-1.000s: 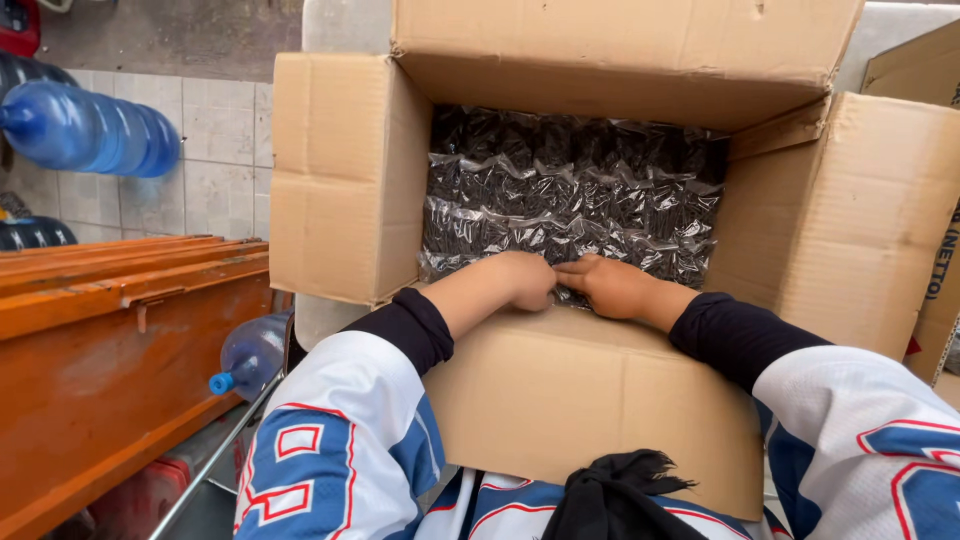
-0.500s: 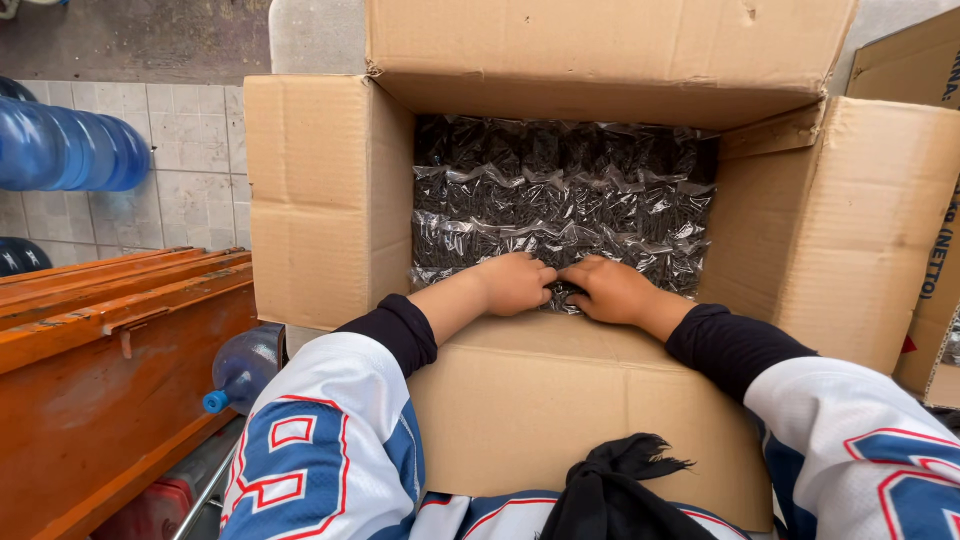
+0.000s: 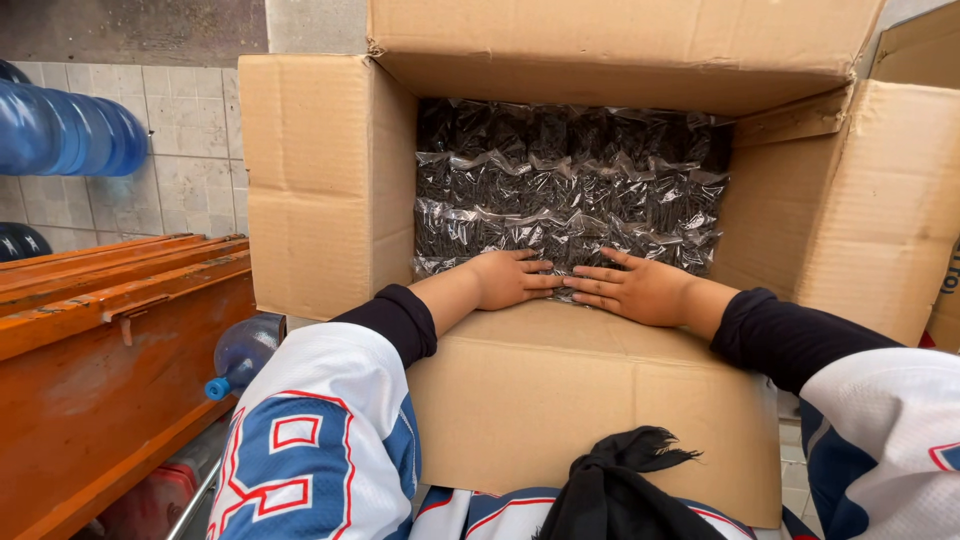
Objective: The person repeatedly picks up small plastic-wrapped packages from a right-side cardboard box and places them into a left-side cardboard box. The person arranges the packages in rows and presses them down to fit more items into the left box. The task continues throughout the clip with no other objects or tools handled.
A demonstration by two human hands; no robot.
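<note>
An open cardboard box (image 3: 330, 180) stands before me, packed with several clear plastic bags of small dark pieces (image 3: 565, 185). My left hand (image 3: 505, 279) lies flat, fingers stretched out, on the nearest row of bags at the box's front edge. My right hand (image 3: 640, 290) rests flat beside it, its fingertips almost touching those of the left. Neither hand grips anything. Both forearms reach over the front flap (image 3: 590, 400) of the box.
An orange wooden bench (image 3: 110, 350) stands to the left. Blue water jugs (image 3: 70, 130) lie at the upper left, and another jug (image 3: 240, 355) sits between the bench and the box. A tiled wall (image 3: 190, 170) is behind. Another carton (image 3: 945, 300) is at the right edge.
Both hands have gone from curled over the bags to lying flat with fingers spread. The view has shifted slightly closer to the box.
</note>
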